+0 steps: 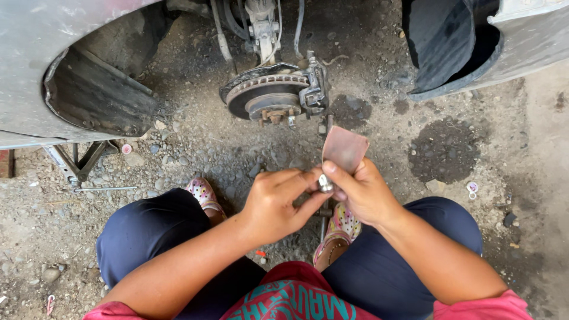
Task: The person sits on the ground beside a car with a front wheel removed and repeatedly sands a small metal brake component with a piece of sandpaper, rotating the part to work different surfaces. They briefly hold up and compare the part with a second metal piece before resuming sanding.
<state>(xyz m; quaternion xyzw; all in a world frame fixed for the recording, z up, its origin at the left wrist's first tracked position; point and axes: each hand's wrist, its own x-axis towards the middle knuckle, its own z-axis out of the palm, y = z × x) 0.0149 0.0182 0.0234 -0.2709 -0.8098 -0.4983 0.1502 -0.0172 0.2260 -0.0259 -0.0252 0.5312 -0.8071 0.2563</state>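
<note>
Oily gravel point(195, 142) under the jacked car, wheel off; at frame centre my right hand point(361, 192) is closed on a small metal part point(325, 182) with a sheet of brown sandpaper point(344, 148) folded against it, my left hand point(275, 204) pinching the same part from the other side, fingertips tight. To do this well I'd keep the part pinned low between both thumbs, rub short even strokes, and turn it often so no flat gets worn. Further up, the bare brake disc point(264, 95) and caliper point(315, 86) sit top centre, the scissor jack point(80, 160) at left.
</note>
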